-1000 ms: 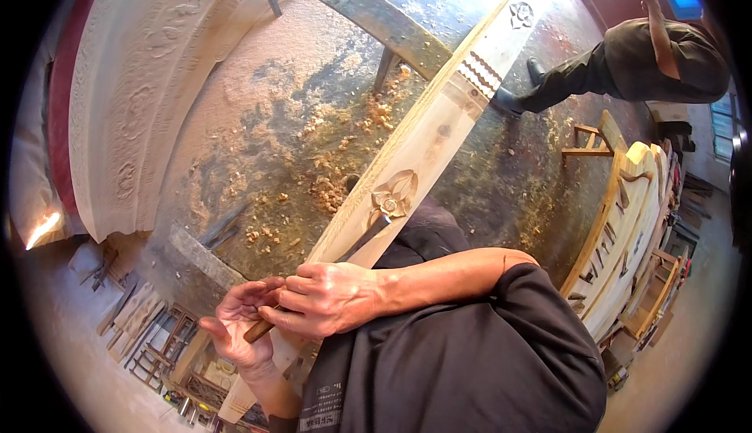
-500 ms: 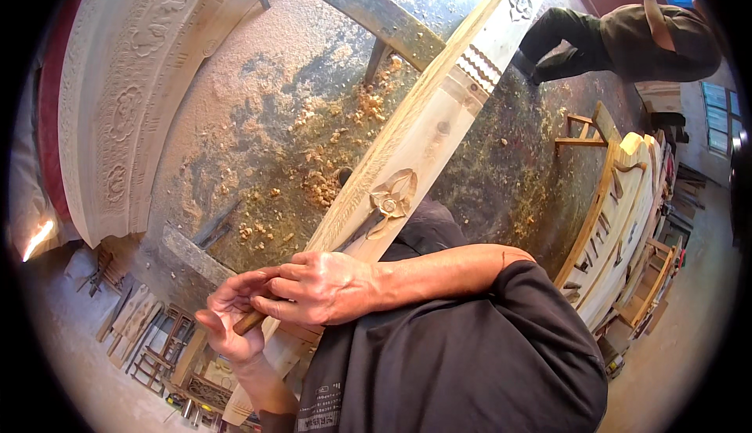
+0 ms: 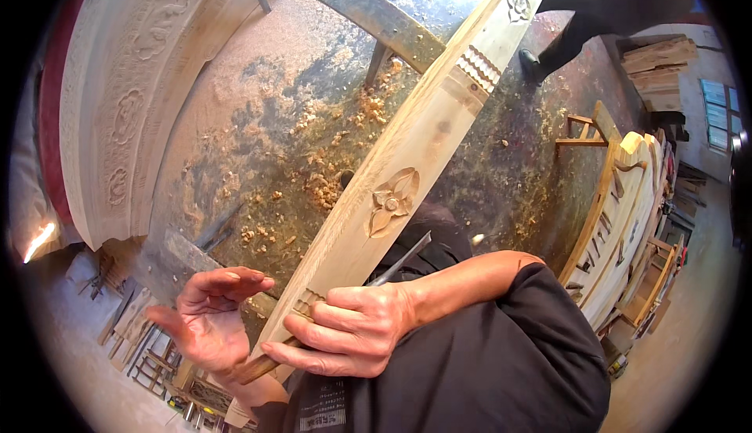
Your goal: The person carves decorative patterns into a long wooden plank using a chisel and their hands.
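My right hand is wrapped round a carving chisel, over the long wooden beam. The chisel's wooden handle sticks out toward my left hand, and its metal blade points up and right, clear of the wood. My left hand is open beside the beam, palm showing, fingers apart and curved, close to the handle end. The pale wooden beam runs diagonally from lower left to upper right. A carved flower sits on its face above my right hand. A row of carved ridges and another flower lie farther up.
A wooden trestle supports the beam; shavings litter the floor. Left stands a large carved panel. At right, a bench holds several carving tools. Another person stands at the upper right.
My hands have parted; the left has moved left and opened. My right hand has moved down and right with the chisel, whose blade has left the flower. The other person has moved up and left.
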Available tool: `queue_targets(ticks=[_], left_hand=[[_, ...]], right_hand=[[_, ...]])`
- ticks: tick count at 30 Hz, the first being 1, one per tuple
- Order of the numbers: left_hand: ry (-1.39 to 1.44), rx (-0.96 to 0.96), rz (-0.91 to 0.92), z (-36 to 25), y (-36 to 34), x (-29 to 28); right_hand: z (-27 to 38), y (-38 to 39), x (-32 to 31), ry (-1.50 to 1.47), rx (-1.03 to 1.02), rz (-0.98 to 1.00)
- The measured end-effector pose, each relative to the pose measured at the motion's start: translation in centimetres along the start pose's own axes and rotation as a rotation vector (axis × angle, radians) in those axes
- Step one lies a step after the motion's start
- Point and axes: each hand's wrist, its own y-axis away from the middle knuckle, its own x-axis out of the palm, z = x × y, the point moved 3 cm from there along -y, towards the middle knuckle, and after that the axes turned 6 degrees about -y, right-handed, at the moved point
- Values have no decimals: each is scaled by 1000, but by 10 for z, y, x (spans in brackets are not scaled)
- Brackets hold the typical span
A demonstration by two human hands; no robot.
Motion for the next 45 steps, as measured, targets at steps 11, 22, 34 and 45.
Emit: queue_targets(ticks=[11,22,34,45], left_hand=[[-711,34,-186,56,37,39],[-1219,624,393,90,35,138],[-1347,1113,547,78,0,142],[-1175,1349,917,98,-33,131]], right_hand=[[-4,49,-47,-318,413,192],[11,56,-81,-503,189,-23],[49,79,-130,120,537,88],[102,117,-77,266,818,-107]])
